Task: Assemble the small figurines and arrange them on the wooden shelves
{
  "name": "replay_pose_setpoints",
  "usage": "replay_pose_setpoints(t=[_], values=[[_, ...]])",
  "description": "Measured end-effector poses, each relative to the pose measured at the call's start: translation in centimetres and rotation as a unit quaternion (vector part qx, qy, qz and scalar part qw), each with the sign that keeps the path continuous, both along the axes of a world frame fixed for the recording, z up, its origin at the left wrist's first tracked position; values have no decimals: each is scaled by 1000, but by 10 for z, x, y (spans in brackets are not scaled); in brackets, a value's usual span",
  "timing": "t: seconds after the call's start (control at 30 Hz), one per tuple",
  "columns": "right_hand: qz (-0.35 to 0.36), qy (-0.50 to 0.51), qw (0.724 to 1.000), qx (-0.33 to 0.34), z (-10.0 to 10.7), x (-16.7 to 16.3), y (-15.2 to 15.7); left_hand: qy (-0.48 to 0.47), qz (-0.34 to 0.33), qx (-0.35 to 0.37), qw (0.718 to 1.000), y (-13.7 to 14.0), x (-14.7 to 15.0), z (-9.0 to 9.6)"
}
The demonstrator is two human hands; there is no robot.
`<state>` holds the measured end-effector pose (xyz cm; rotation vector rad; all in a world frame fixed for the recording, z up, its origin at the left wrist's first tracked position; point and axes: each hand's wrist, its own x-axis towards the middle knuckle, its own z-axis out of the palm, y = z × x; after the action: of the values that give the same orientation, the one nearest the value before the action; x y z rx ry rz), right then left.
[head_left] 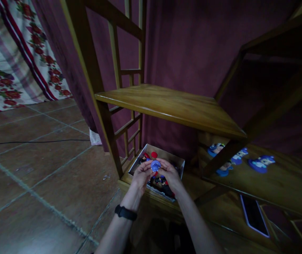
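Note:
Between my left hand (142, 173) and my right hand (169, 172) is a small round blue-purple piece (155, 165), pinched by the fingertips of both. It looks like part of a figurine, though its exact kind is not clear. Directly beneath the hands, an open cardboard box (177, 160) rests on the lowest shelf board. Inside it lie several small red, black and blue figurines (159, 180), partly covered by my hands. A round red piece (154, 154) shows near the box's back wall. A dark band circles my left wrist.
A wooden shelf board (166, 102) juts out above the box, with an upright post (98, 84) on its left. Several blue-based figurines (261, 163) lie on the right-hand shelf. Below them rests a phone (254, 215). A black cable (39, 142) crosses the tiled floor.

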<state>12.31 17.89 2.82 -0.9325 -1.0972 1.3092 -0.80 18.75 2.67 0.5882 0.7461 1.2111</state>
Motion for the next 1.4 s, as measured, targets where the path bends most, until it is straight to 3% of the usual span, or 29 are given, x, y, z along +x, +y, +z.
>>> replay_pose_setpoints(t=[0.43,0.67,1.1,1.4], values=[[12,-17,1000,20,3,9,-1,34,-32,25,999,0,-5,5],[17,-17,1000,-9,-5,11,1,94,-15,27,995,-1,-6,9],[26,27,994,-99,-9,3,-2,120,4,-32,992,1,-6,-3],[2,73,989,-128,-13,7,1,142,-44,23,989,3,2,-7]])
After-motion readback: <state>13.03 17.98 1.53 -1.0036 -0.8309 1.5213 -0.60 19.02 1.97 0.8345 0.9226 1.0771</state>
